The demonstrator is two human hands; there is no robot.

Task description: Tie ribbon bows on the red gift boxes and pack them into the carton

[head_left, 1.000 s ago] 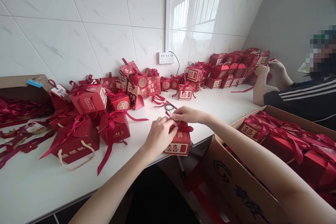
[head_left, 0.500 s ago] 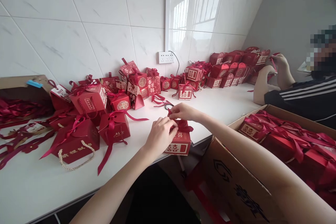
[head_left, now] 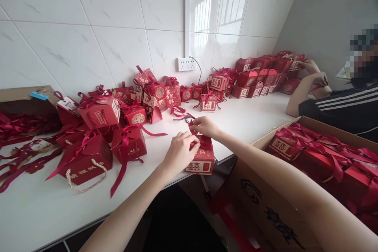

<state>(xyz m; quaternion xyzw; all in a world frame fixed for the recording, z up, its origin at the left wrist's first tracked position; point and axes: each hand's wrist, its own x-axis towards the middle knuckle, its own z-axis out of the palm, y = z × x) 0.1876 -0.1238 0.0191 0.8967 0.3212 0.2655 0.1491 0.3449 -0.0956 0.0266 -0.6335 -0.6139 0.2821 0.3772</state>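
At the front edge of the white table stands a red gift box with a white character panel. Over its top, my left hand has its fingers curled and pinched at the red ribbon. My right hand pinches the ribbon's upper end just behind, thumb and fingertips together. The exact grip of the left fingers is partly hidden by the hand itself. Scissors lie just past my right hand, mostly covered. Loose red ribbon pieces are beyond them.
Several red gift boxes with ribbons crowd the table on the left and along the wall. A cardboard carton of ribboned boxes stands at right. Another person's arms work at the far right, near stacked boxes. A socket strip is on the wall.
My right hand has shifted slightly left, and the ribbon on the box's right side has drawn in. The other person's hands have moved lower, toward the stacked boxes.
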